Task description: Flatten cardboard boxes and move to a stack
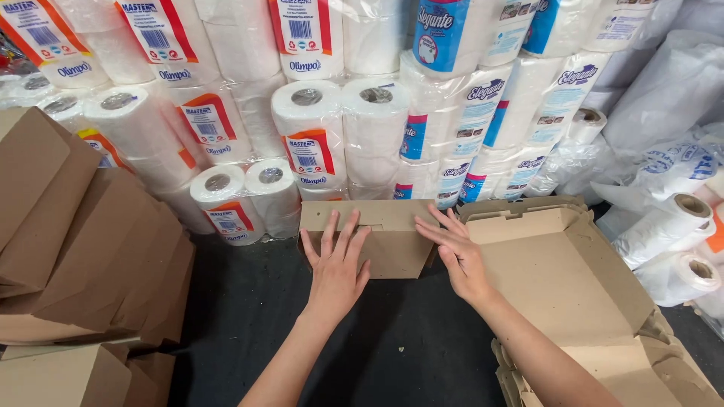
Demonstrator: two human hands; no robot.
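Note:
A small brown cardboard box point(392, 226) sits folded on the dark floor point(249, 301) in front of me. My left hand point(337, 264) lies flat on its near left side, fingers spread. My right hand point(455, 252) presses flat against the box's right end, fingers pointing toward the middle. Neither hand grips anything; both rest open on the cardboard.
A stack of unfolded cardboard blanks point(573, 286) lies to the right. Finished brown boxes point(83, 249) pile up on the left. Wrapped packs of white paper rolls point(317, 128) form a wall behind. Loose rolls in clear bags point(671, 234) lie at far right.

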